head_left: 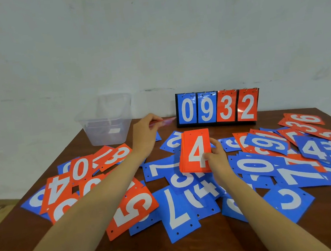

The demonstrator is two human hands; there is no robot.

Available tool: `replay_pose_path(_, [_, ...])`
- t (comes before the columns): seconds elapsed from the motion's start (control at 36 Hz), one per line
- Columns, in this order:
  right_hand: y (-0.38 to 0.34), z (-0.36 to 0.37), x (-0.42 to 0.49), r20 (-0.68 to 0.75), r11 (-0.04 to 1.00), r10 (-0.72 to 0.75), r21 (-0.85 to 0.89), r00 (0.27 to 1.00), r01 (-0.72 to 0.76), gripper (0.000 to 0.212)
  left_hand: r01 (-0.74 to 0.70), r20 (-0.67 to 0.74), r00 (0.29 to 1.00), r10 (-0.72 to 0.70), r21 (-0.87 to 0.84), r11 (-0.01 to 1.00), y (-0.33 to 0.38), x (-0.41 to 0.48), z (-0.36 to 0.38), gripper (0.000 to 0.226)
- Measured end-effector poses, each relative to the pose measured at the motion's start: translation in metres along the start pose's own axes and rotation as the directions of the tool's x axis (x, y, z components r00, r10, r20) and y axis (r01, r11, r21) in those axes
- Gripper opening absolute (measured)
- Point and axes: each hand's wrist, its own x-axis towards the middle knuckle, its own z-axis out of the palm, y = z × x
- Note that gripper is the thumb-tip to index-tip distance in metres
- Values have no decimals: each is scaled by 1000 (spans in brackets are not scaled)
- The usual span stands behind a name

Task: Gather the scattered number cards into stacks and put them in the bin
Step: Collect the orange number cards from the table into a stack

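On the brown table (215, 241) in front of me, a person is holding a stack of red cards (193, 142) upright in the right hand (217, 156), the thumb lying across the white 4 on top and the fingers curling behind. The left hand (145, 134) is hovering farther out, pinching a single red card (166, 121) seen edge-on, just right of the clear plastic bin (90, 121) sitting at the far left corner. Blue and red number cards (176, 210) are lying scattered and overlapping around both forearms. A flip scoreboard (217, 109) is showing 0932 by the wall.
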Motion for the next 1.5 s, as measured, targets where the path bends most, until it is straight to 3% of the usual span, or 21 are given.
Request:
replay_pose_path(0.11, [-7, -2, -8, 23, 999, -31, 43, 999, 30, 54, -172, 117, 978, 174, -28, 985, 15, -30, 12, 10])
replay_pose_path(0.22, [-15, -6, -15, 14, 993, -54, 102, 998, 52, 53, -411, 289, 869, 401, -29, 911, 9, -58, 21, 9])
replay_pose_path(0.31, [-17, -13, -20, 6, 985, -54, 162, 999, 53, 49, -436, 275, 860, 431, -46, 899, 7, -73, 23, 16])
replay_pose_path(0.44, [-19, -20, -30, 11, 980, -46, 192, 999, 43, 50, -512, 222, 830, 512, -60, 857, 14, -87, 26, 8])
replay_pose_path(0.56, [-20, -20, -34, 34, 975, -34, 222, 999, 25, 51, -492, 208, 841, 499, -87, 866, 21, -91, 27, 3])
replay_pose_path(0.72, [-25, -18, -40, 38, 955, -31, 296, 999, 18, 41, -435, 359, 825, 436, -88, 896, 13, -101, 28, 8])
replay_pose_path(0.89, [-27, -12, -41, 40, 949, -25, 316, 999, 11, 38, -388, 404, 836, 372, -45, 921, 2, -101, 24, 18])
replay_pose_path(1.0, [-23, -5, -43, 96, 967, -90, 246, 991, 64, 52, -365, 445, 833, 329, -7, 931, -3, -101, 22, 13])
replay_pose_path(1.11, [-16, 7, -41, 122, 985, -110, 146, 986, 92, 64, -290, 469, 848, 245, 25, 957, -14, -104, 12, 14])
replay_pose_path(1.19, [-12, 18, -39, 127, 990, -88, 119, 988, 73, 66, -212, 410, 892, 188, 14, 977, -23, -106, -5, 16])
replay_pose_path(1.28, [-9, 27, -37, 126, 995, -43, 93, 991, 31, 68, -48, 409, 912, -15, 144, 988, -38, -100, -30, 18])
replay_pose_path(1.36, [-4, 34, -35, 130, 998, -7, 63, 991, -2, 68, 64, 543, 785, -297, 406, 912, -66, -86, -59, 33])
replay_pose_path(1.42, [0, 38, -33, 120, 999, -3, 43, 993, -2, 67, -26, 638, 649, -414, 563, 826, -78, -76, -76, 47])
replay_pose_path(1.5, [4, 42, -30, 123, 999, -3, 45, 992, -2, 67, -134, 710, 466, -528, 646, 751, -84, -63, -96, 64])
